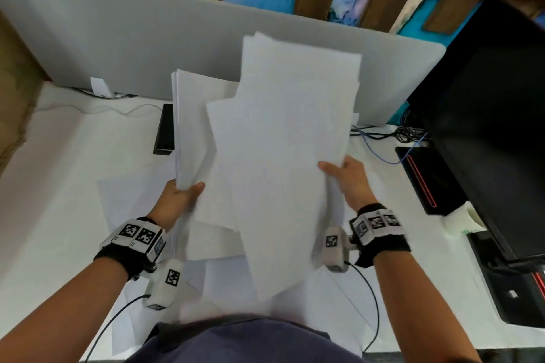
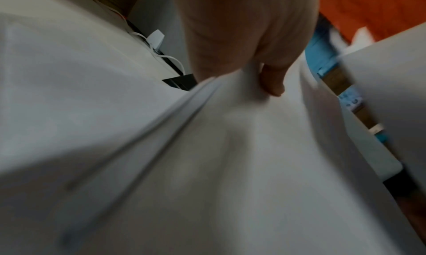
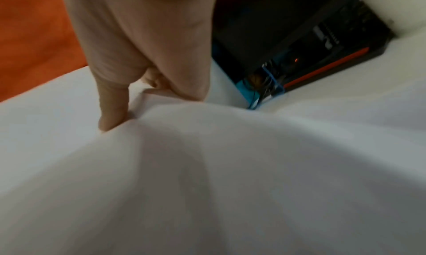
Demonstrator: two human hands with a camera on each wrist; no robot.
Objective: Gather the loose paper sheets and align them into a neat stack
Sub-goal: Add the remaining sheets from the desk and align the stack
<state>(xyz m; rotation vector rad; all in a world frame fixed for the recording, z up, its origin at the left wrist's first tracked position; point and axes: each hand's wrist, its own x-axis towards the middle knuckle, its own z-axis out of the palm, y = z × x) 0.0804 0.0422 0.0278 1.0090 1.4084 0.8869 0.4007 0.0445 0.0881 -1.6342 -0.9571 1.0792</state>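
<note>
left hand (image 1: 180,196): I've got it gripping the left edge of a bundle of paper sheets (image 1: 283,138), thumb on top, fingers hidden under the paper. Left wrist view shows the thumb (image 2: 272,80) pressing into the top sheet, edges fanned beside it.
right hand (image 1: 349,178): gripping the right edge of the same bundle, thumb on top pointing inward. Right wrist view shows the thumb (image 3: 113,111) flat on the paper, the sheet bulging below it.
paper sheets: held up off the surface (image 1: 59,186) between both hands, in front of my chest. Not aligned. One group sticks out upper left, a taller group leans up and right, one sheet hangs low toward my body. Corners offset all round.
loose sheets (image 1: 212,277): more lying flat on the surface under the bundle, overlapping, skewed.
surface: white, grey divider panel (image 1: 147,47) standing along the far edge.
black box (image 1: 164,130): on the surface, just left of the held bundle, partly hidden behind it.
monitor (image 1: 495,115): dark screen at right, well apart from the paper.
cables (image 1: 383,138): black and blue tangle near the monitor base; white cable (image 1: 97,110) far left by the panel.
image quality: both wrist views blurred, fine detail of sheet edges not readable.
</note>
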